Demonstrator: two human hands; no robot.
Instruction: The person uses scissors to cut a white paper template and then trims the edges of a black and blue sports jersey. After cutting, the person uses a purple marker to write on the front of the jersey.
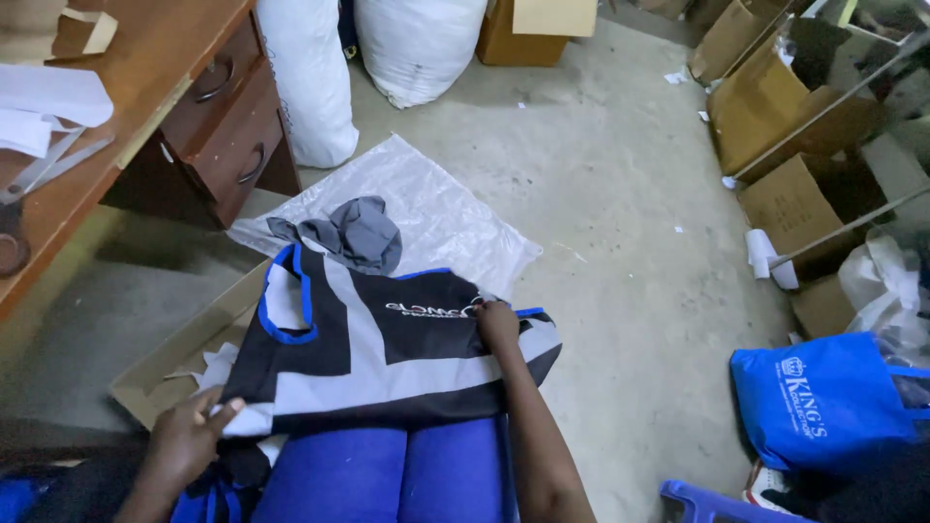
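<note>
Blue-clad knees (387, 479) sit closest, with a black, grey and white tote bag (387, 353) draped flat across them. It looks light and floppy, so best held by corners or the blue handle (291, 295). Left hand (189, 436) pinches the near-left corner; right hand (497, 323) grips the far edge. Cardboard tray (170, 363) on the left, open concrete floor (620, 242) to the right.

Bag (387, 353) on lap; desk (145, 87) to its left.

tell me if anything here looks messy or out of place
A crumpled grey cloth lies bunched on the white plastic sheet, beyond the flat black, white and blue bag. Paper scraps litter the concrete floor.
</note>
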